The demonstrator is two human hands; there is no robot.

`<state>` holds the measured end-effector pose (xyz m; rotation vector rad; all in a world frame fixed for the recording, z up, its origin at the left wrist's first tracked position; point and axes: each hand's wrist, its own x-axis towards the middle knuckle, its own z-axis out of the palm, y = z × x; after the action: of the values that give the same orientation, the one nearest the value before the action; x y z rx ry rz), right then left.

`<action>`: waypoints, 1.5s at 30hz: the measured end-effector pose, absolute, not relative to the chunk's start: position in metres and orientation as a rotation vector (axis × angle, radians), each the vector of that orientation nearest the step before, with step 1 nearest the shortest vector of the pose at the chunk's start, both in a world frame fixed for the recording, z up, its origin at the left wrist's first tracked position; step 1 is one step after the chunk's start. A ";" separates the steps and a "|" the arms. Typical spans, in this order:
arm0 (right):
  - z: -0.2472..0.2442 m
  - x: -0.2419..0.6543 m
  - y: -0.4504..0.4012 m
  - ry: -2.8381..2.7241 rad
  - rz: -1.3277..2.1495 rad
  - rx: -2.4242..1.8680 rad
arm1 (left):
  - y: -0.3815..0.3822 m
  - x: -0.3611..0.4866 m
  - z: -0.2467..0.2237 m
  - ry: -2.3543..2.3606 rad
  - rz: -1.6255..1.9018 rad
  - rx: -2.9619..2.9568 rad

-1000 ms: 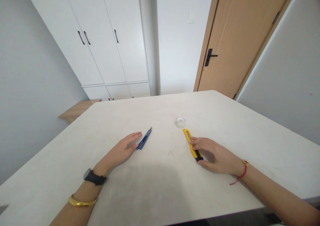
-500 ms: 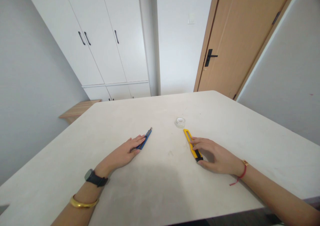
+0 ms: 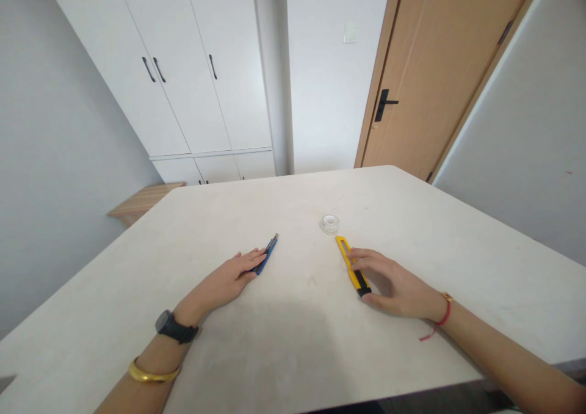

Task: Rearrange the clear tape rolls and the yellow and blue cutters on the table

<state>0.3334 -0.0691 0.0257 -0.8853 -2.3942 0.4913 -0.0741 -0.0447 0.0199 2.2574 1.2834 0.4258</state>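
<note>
My left hand (image 3: 226, 281) rests on the table around a slim blue tool with a metal tip (image 3: 271, 250), perhaps a small cutter; its near end is partly hidden. The fingers lie across it and the thumb presses along its near side. To the right, a yellow utility knife (image 3: 352, 273) with a black end lies flat under my right hand (image 3: 396, 286). Bent fingers touch its long side while the thumb meets the black end, so the hand loosely grips it. Just beyond the knife's far tip sits a roll of clear tape (image 3: 330, 223).
Both arms lean on a large pale table (image 3: 293, 341). Past its far edge stand a white wardrobe (image 3: 220, 108) and a wooden door (image 3: 448, 54) with a black handle. At the left, a low wooden surface (image 3: 144, 200) juts out beside the table.
</note>
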 end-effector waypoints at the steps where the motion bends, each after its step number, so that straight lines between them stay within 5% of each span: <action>1: 0.027 0.333 -0.069 -2.370 0.484 -0.902 | -0.046 -0.073 0.021 1.284 0.408 2.266; 11: 0.030 0.333 -0.035 -2.021 0.617 -1.136 | -0.065 0.001 0.030 1.262 0.274 2.401; 21: 0.038 0.352 -0.039 -2.372 0.883 -1.171 | -0.089 0.093 0.042 1.238 0.189 2.574; 45: 0.032 0.344 -0.048 -2.472 0.643 -1.074 | -0.086 0.109 0.020 1.209 0.433 2.529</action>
<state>0.3435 -0.0483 0.0319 -1.0739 -2.4716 0.6430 0.1087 -0.0859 0.0197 2.5294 1.2087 0.4332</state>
